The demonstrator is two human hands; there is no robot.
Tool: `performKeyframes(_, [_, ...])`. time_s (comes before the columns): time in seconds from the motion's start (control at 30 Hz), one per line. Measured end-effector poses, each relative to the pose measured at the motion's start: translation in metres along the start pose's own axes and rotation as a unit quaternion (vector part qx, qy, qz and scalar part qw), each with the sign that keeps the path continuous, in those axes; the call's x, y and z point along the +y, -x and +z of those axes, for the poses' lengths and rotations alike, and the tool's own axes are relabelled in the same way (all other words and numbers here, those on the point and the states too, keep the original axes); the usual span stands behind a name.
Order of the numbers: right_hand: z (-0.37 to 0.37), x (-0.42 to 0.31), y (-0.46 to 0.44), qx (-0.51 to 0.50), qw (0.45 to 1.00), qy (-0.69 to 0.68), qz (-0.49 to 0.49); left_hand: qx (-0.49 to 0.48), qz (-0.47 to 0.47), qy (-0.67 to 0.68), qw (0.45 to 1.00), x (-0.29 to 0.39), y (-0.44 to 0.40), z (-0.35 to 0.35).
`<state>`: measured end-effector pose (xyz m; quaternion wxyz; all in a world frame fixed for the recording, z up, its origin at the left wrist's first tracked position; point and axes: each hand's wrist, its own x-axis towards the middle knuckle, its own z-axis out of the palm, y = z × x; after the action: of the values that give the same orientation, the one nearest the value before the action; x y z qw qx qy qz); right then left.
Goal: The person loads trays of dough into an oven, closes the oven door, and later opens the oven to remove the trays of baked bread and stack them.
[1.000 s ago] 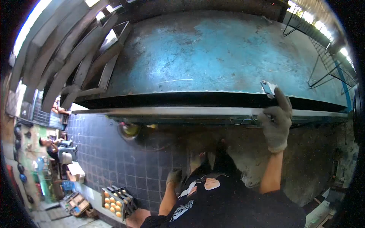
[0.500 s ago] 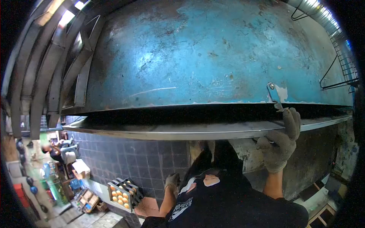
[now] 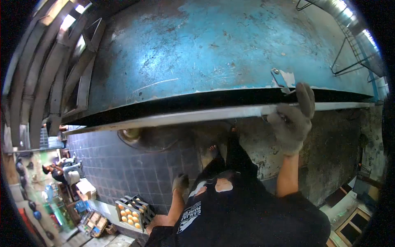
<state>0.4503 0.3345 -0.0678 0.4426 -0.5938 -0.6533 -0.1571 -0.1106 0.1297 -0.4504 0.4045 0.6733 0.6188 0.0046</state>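
Note:
My right hand [image 3: 290, 121], in a grey work glove, is at the upper edge of a long metal door [image 3: 197, 113]. Its fingers reach up over the edge, pressed together, with the thumb lower on the near side. Just left of the fingertips hangs a small metal latch [image 3: 279, 79], fixed to a large scuffed blue metal housing [image 3: 185, 53]. A dark gap runs between housing and door. My left hand [image 3: 180, 182], also gloved, hangs low by my left side with loose fingers and nothing visible in it.
Grey metal slats [image 3: 45, 78] rise at the left. A rack of round buns [image 3: 130, 215] stands low at the left on dark tiles [image 3: 156, 173]. Farther left, a seated person [image 3: 61, 169] is near a white box [image 3: 85, 187]. A wire rack [image 3: 354, 53] is at the upper right.
The gap between the blue housing and the door has narrowed. My right hand has moved up with the door edge in view. A round, blurred shape now shows below the door's left part.

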Motion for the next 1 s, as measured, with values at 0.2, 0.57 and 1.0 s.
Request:
performKeyframes(0.2, [0.025, 0.018, -0.031, 0.060, 0.993, -0.092, -0.047, -0.001, -0.141, 0.232, 0.963, -0.021, -0.007, 0.010])
performKeyframes(0.57, [0.035, -0.016, -0.040, 0.017, 0.995, -0.037, 0.088, -0.020, -0.155, 0.329, 0.931, -0.057, 0.026, 0.069])
performKeyframes(1.0, [0.012, 0.018, 0.055, 0.096, 0.994, -0.058, 0.009, 0.042, -0.126, 0.137, 0.982, -0.033, -0.002, 0.065])
